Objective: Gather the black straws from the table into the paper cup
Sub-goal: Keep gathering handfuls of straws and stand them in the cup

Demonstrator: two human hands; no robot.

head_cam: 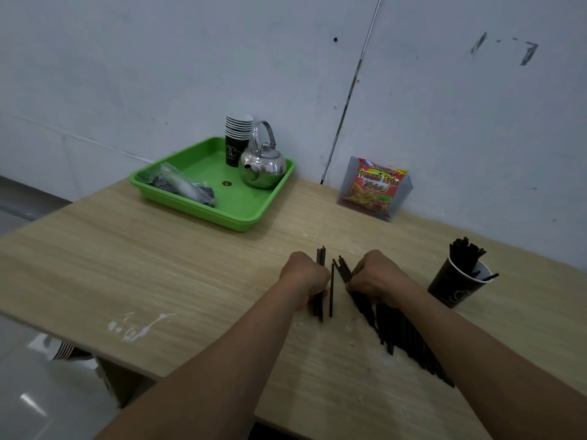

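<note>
Straw pile (409,341) angled far-left, left hand (305,274) gripping bundle (321,257)

Ahead of you, a green tray (241,201) holds a steel kettle (263,166), stacked cups (237,138) and a bag (184,185) (snack packet (378,188) rightward).

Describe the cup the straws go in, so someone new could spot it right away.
On the wooden table, look to the right side, beyond the right hand. A single dark paper cup stands there with black straws sticking out; the other cups sit stacked and strawless on the green tray beside the kettle.
</note>
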